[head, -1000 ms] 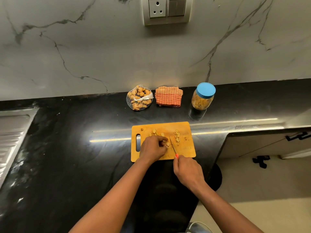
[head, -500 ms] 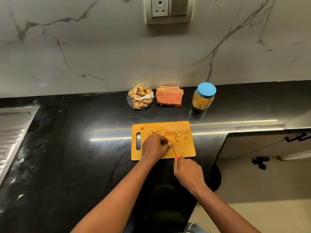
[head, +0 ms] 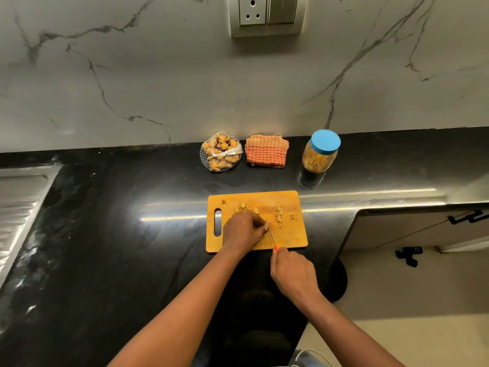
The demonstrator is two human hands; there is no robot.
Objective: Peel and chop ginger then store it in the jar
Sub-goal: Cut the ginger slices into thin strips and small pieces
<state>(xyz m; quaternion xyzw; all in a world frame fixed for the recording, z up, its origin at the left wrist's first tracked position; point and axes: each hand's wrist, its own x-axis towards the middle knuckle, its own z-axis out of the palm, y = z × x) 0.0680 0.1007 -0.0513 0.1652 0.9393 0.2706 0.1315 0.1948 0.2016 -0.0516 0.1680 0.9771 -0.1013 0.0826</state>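
Marble wall (head: 158, 75), grey-veined, stands well beyond both hands; black countertop (head: 105, 234) lies beneath them and runs far out to the left of the grip; pale floor (head: 397, 287) lies to the right of the knife hand, below the counter edge; steel drainboard (head: 21, 202) sits well apart to the left of the grip; switch plate (head: 266, 15) is on the wall, straight beyond the grip.

Cutting board (head: 291, 234), orange, with its handle slot on the left, lies flat on the counter directly ahead of the right hand (head: 293, 274); that hand is just off the board's near edge, fingers wrapped round the handle of the knife (head: 271, 233); the blade points away from the grip, across the board.

Left hand (head: 242, 231) rests on the board, immediately left of the blade, fingers curled down with the tips against it; what they pin is covered, so its hold cannot be determined.

Jar (head: 318, 157), blue-lidded, part-filled, stands beyond the grip and slightly right; folded checked cloth (head: 266, 152) lies beyond the grip; net bag of ginger (head: 221, 152) sits just left of the cloth.

Cut ginger slices (head: 279, 214) lie on the board just right of the blade tip; whole ginger pieces (head: 243, 205) lie beyond the left knuckles.
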